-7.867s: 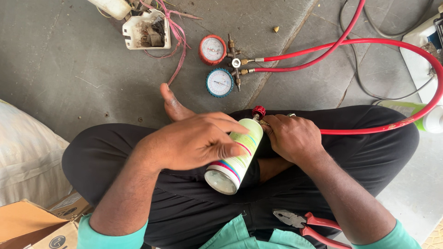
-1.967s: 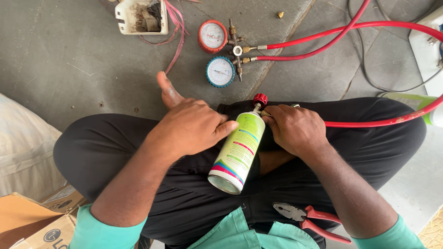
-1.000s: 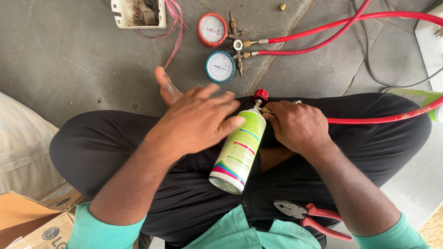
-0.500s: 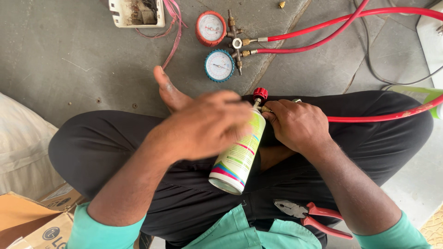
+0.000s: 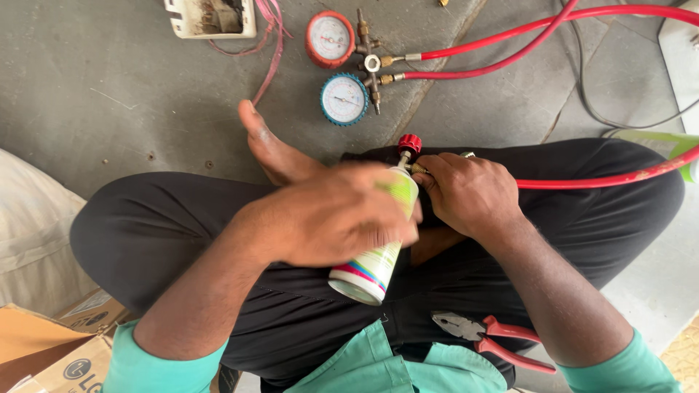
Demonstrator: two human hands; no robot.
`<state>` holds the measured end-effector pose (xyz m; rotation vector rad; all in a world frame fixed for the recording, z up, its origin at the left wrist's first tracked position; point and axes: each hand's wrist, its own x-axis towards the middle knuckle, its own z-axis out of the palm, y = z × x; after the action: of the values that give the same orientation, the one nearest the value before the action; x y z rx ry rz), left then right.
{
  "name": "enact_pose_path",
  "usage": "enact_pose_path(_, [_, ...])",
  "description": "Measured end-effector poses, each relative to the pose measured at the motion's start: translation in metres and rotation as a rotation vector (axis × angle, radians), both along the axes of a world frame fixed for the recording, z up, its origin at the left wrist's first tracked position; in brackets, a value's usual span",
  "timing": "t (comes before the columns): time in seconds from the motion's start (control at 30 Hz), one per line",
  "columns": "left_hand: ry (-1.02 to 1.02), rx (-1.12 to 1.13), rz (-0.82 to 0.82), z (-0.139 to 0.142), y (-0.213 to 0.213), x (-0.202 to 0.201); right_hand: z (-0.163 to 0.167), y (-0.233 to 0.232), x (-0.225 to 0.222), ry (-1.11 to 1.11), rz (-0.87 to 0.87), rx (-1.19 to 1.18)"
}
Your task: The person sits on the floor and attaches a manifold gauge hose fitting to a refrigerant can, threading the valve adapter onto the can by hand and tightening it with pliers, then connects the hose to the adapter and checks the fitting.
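Left hand [image 5: 338, 215]: my fingers wrapped around the green-white can [image 5: 375, 255], tilted across my lap | Right hand [image 5: 470, 193]: apparently pinching the hose fitting at the red valve knob [image 5: 409, 143] | Red hose [image 5: 604, 178] runs right | Gauges [image 5: 344, 100] on the floor beyond.

We slid our left hand [image 5: 331, 215] down over the green-and-white can [image 5: 375, 244], covering more of its body than before; it blurred as it moved. Our right hand [image 5: 470, 193] closed tighter around the brass fitting beneath the red valve knob [image 5: 409, 143].
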<state>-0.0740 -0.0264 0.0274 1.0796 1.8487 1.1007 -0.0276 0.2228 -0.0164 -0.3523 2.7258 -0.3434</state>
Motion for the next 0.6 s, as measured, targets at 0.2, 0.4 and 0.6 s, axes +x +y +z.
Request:
enact_pose_path(0.2, [0.319,-0.078,0.102,0.001,0.01,0.001,0.0,0.0,0.0,-0.004,-0.004,0.01])
enact_pose_path(0.4, [0.28,-0.048,0.158,-0.001,0.008,-0.004,0.0,0.0,0.0,-0.014,-0.001,0.003])
enact_pose_path(0.6, [0.236,-0.022,0.085,-0.003,0.019,0.003,0.0,0.001,0.0,0.012,0.007,-0.009])
